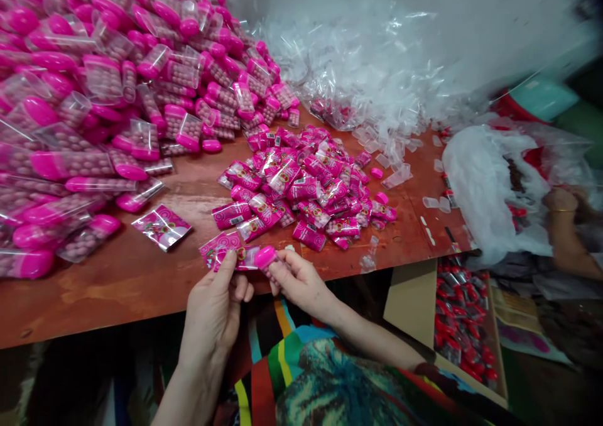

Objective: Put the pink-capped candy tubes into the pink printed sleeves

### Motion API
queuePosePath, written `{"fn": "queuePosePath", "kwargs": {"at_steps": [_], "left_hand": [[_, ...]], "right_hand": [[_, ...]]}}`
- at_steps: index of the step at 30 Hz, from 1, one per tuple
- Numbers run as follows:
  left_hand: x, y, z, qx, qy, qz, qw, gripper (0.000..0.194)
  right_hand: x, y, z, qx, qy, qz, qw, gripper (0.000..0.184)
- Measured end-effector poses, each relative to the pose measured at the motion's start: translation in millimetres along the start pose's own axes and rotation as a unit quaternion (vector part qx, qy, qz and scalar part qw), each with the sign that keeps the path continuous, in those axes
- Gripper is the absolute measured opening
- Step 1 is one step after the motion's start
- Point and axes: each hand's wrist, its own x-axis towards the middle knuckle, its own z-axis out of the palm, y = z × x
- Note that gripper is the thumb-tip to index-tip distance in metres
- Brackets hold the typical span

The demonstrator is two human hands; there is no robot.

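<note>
My left hand (219, 294) pinches a pink printed sleeve label (247, 257) between thumb and fingers, just over the table's front edge. In my right hand (299, 281) is a small clear candy box with a pink cap (264, 256), its cap pointing left at the sleeve's end. Fingers cover most of the box. Beyond my hands lies a heap of sleeved candy boxes (301, 187). A flat stack of printed sleeves (161, 227) rests on the tabletop to the left.
A large pile of unsleeved pink-capped candy boxes (136, 87) fills the left. Clear plastic pieces (358, 61) are heaped at the back. At right stand a white plastic bag (475, 181), another person's arm (568, 231), and a carton (414, 294) of red-capped items below the brown table (117, 300).
</note>
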Motion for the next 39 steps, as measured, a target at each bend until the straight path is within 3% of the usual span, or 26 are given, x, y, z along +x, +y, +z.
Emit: {"fn": "queuePosePath", "kwargs": {"at_steps": [9, 14, 18, 22, 25, 28, 32, 34, 36, 39], "left_hand": [[0, -2, -1.6, 0.016, -0.016, 0.002, 1.000, 0.040], [-2, -4, -1.9, 0.043, -0.039, -0.014, 0.998, 0.046], [-5, -7, 0.2, 0.053, -0.077, -0.032, 0.995, 0.045], [-5, -13, 0.9, 0.061, -0.118, -0.059, 0.989, 0.047], [-2, -15, 0.4, 0.050, -0.112, -0.063, 0.990, 0.046], [-2, -12, -0.2, 0.033, -0.102, -0.072, 0.992, 0.035], [-5, -7, -1.4, 0.028, -0.141, -0.068, 0.987, 0.033], [-6, -5, -1.8, 0.042, -0.163, -0.059, 0.984, 0.033], [-5, -6, -1.7, 0.059, -0.165, -0.056, 0.983, 0.034], [-3, -9, -0.5, 0.066, -0.129, -0.046, 0.988, 0.035]], "right_hand": [[-2, -5, 0, 0.012, -0.036, 0.032, 0.999, 0.035], [-2, -7, -1, 0.042, -0.089, 0.101, 0.990, 0.037], [-3, -3, 1, -0.056, -0.052, 0.012, 0.997, 0.032], [-2, 0, 4, -0.062, -0.024, -0.021, 0.998, 0.027], [-3, 0, 4, -0.046, -0.029, -0.049, 0.997, 0.040], [-2, -2, -3, 0.051, -0.092, -0.004, 0.994, 0.051], [0, -6, -11, 0.170, -0.174, 0.097, 0.965, 0.056], [-1, -9, -10, 0.131, -0.156, 0.068, 0.977, 0.057], [-2, -11, -5, 0.018, -0.093, -0.013, 0.995, 0.055], [-3, -11, 3, -0.101, -0.024, -0.089, 0.991, 0.051]]}}
